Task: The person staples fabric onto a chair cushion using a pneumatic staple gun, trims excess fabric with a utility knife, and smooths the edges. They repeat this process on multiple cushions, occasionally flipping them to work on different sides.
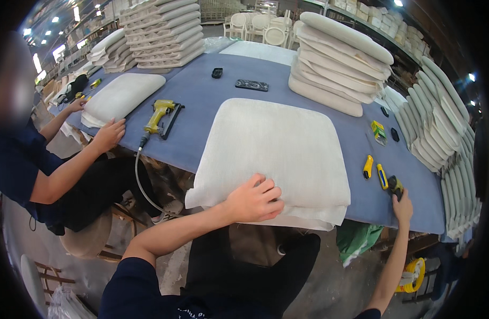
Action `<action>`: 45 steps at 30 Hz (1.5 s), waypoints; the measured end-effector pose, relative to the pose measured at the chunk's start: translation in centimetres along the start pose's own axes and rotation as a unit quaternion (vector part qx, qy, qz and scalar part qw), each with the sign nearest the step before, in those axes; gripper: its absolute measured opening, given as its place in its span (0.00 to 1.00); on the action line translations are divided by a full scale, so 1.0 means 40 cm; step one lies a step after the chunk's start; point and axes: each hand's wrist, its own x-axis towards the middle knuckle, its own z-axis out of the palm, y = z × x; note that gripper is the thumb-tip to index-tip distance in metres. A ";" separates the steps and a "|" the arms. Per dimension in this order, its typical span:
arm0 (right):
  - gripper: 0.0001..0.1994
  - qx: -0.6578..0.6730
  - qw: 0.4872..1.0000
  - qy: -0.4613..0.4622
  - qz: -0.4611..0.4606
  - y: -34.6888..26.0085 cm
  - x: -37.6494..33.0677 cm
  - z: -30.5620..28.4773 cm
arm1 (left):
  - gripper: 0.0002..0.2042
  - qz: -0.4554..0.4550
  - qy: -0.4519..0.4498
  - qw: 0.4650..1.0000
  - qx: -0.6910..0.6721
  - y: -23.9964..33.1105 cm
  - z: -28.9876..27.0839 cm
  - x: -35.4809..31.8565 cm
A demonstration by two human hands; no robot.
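The seat cushion [276,154], covered in off-white fabric, lies flat at the near edge of the tabletop [202,95], its near edge overhanging slightly with loose fabric folded beneath. The left hand [253,200] rests on the cushion's near edge, fingers curled and pressing down on the cover without gripping it, apparently to keep the cushion from sliding. The right hand [401,201] is closed around a dark-headed tool [395,185] at the near right edge of the tabletop; the tool's kind cannot be made out. Just beside it, to the left, lie two yellow-handled utility knives [375,171], within easy reach. Farther right, a small yellow-green box [378,131] sits near the edge. To the left, a yellow pneumatic stapler [160,114] with a grey hose lies between this station and a co-worker's hand [109,134], which rests beside a second cushion [122,95]. The tabletop is covered in blue-grey cloth. Finished cushions are stacked far left [162,32], far right [337,61] and on edge along the right side [441,127]. The room is a workshop with shelving, pale chair frames at the far end and overhead lights.
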 end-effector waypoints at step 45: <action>0.16 0.648 0.759 0.013 0.062 -0.758 -0.768 -0.108 | 0.27 -0.069 -0.294 0.953 0.036 0.002 0.048 0.167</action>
